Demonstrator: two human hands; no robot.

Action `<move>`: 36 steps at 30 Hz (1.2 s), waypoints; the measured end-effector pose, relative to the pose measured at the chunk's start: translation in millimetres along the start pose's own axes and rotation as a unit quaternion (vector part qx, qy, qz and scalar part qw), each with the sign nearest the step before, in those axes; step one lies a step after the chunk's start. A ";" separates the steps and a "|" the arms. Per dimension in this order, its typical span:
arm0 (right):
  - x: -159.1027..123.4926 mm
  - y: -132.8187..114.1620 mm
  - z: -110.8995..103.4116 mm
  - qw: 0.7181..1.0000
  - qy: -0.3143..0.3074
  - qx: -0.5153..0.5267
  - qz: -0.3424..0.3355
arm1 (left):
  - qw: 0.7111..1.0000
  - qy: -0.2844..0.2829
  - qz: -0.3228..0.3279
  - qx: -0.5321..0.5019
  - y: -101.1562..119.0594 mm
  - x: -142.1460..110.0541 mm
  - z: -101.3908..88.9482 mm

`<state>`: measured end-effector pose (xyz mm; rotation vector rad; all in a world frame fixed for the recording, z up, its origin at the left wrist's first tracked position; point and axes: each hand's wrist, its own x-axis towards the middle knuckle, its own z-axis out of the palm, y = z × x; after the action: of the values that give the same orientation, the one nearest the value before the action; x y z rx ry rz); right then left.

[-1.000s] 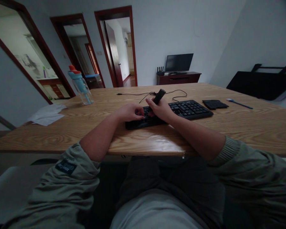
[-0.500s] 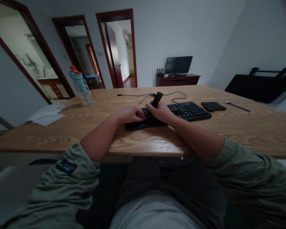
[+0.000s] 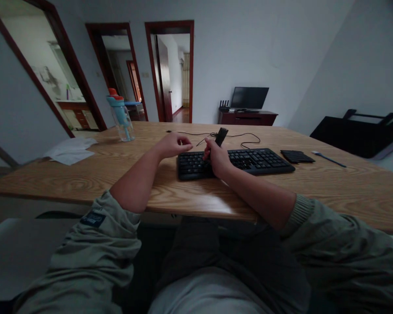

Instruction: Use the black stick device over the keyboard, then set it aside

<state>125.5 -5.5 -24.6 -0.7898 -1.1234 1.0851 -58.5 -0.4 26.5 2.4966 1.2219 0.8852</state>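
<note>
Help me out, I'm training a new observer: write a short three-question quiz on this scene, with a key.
1. Multiple choice: which of the person's hands holds the black stick?
A. Left
B. Right
C. Neither

2. True or false: the bottle stands to the right of the keyboard in the picture.

3. Fill in the blank: lying farthest right on the table is a blue-handled ____.

Key:
1. B; the right hand is closed around it.
2. False; it stands to the left.
3. Brush.
</note>
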 end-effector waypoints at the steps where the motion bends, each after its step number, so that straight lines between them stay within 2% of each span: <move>1: -0.7 0.1 0.9 1.000 0.005 0.001 -0.004 | 0.999 0.033 -0.009 -0.002 -5.1 -1.1 -4.2; 4: -3.7 -1.2 2.6 1.000 0.008 0.006 -0.007 | 0.997 0.076 -0.025 -0.006 -16.9 -1.4 -6.2; 11: -4.0 2.9 6.5 1.000 0.005 -0.001 -0.017 | 0.995 0.095 -0.026 0.012 -22.3 5.7 9.2; 17: -2.0 9.4 4.3 0.990 -0.020 -0.121 -0.065 | 0.992 0.116 -0.042 0.026 -27.7 7.6 12.4; 24: 5.8 14.5 7.0 0.977 -0.024 -0.182 -0.107 | 0.992 0.100 -0.071 0.021 -39.6 12.2 24.7; 30: 5.6 6.9 12.5 0.963 -0.013 -0.232 -0.138 | 0.992 0.061 -0.100 0.048 -49.8 15.7 35.0; 36: 4.8 -0.1 24.9 0.941 -0.070 -0.292 -0.155 | 0.992 0.051 -0.108 0.046 -55.1 16.0 35.7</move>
<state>101.9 -1.6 -16.2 -0.9583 -1.6665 0.5451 -64.6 48.8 -19.4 2.3538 1.5654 0.9291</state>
